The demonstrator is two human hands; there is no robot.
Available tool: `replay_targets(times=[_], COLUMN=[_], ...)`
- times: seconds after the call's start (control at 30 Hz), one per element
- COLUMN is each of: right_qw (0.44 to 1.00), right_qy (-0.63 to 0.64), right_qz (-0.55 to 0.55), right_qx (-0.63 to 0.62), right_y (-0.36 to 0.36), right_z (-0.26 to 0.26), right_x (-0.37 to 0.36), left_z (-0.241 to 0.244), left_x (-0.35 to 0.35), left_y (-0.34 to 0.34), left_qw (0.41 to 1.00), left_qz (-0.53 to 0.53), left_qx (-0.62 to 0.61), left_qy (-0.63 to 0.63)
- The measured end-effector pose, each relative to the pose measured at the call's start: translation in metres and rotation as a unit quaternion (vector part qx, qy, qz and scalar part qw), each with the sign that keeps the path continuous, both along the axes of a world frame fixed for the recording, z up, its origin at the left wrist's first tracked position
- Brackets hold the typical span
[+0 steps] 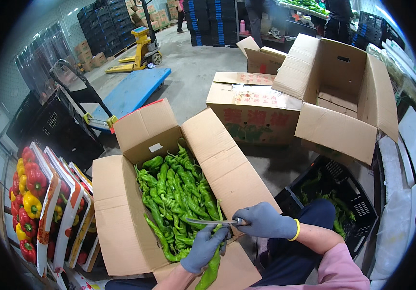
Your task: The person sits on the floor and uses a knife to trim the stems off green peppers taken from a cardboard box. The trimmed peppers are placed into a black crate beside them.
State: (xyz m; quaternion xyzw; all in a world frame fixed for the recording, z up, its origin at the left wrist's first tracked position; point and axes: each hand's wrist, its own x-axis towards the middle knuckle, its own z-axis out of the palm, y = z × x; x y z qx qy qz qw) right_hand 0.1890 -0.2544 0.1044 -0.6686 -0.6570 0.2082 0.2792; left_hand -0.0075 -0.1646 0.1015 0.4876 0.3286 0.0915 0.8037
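My left hand (205,249), in a grey glove, is closed around a long green pepper (209,270) near its stem end. In my gloved right hand (266,220) is a curved-bladed knife (213,221), gripped by its handle. Its blade lies across the pepper's stem, just above my left fingers. Below both hands stands an open cardboard box (121,210) with its flaps folded out. Many wrinkled green peppers (177,188) fill the part of it that I see.
To the right, a black plastic crate (363,206) holds some green peppers. An opened cardboard box (342,134) and a closed one (258,123) stand ahead. Trays of red and yellow bell peppers (30,203) lean at left. Beyond are a blue platform cart (132,94) and a yellow pallet jack (141,47).
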Motion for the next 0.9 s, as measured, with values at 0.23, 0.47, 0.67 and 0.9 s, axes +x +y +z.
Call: replay_targets(times=[0.23,0.47,0.67,0.9], right_qw=[0.999,0.977,0.979,0.917], right_qy=[-0.032,-0.101,0.199,0.399], right_qz=[0.018,-0.090,-0.028,-0.002], right_qx=[-0.033,-0.163,0.034,-0.001], right_y=[0.006,0.006,0.007,-0.007], right_z=[-0.004,-0.011,-0.018,0.000], right_x=[-0.009,0.012,0.003,-0.021], left_z=[0.000,0.021,0.025,0.036], left_x=[-0.004,-0.031,-0.020,0.039], left_y=[0.001,-0.001,0.022,0.054], left_qw=[0.997,0.971,0.969,0.919], left_qz=[-0.016,0.107,0.190,0.252], left_qx=[0.074,0.206,0.127,0.304], left_qy=[0.017,-0.051,-0.089,0.007])
